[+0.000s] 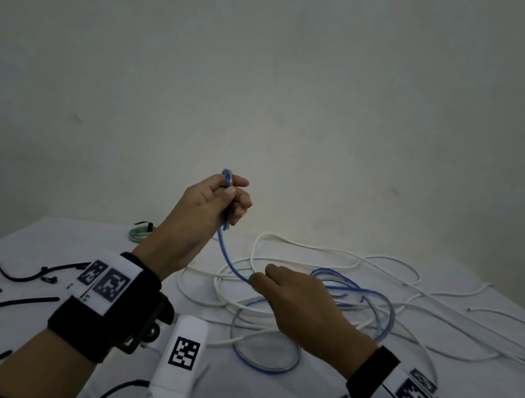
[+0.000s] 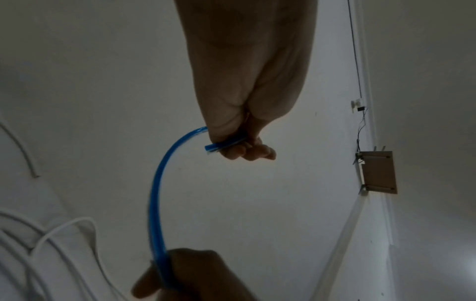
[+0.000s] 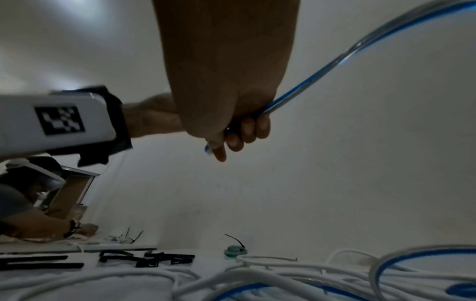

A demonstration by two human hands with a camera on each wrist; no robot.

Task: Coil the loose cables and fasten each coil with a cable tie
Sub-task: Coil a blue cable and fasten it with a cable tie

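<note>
A blue cable (image 1: 226, 259) runs from a loose pile of loops on the white table (image 1: 38, 241) up to my two hands. My left hand (image 1: 232, 193) is raised above the table and grips the cable's end, which pokes out past the fist (image 2: 239, 142) in the left wrist view. My right hand (image 1: 261, 278) is lower and pinches the same blue cable (image 3: 311, 79) a short span further along. Between the hands the blue cable (image 2: 154, 193) hangs in a curve. Several black cable ties (image 1: 18, 278) lie on the table at the left.
Long white cables (image 1: 315, 248) are tangled with the blue loops across the middle and right of the table. A small green coil (image 1: 139, 233) bound with a black tie sits at the table's back left edge. Another person's arm (image 3: 38, 228) rests at a neighbouring table.
</note>
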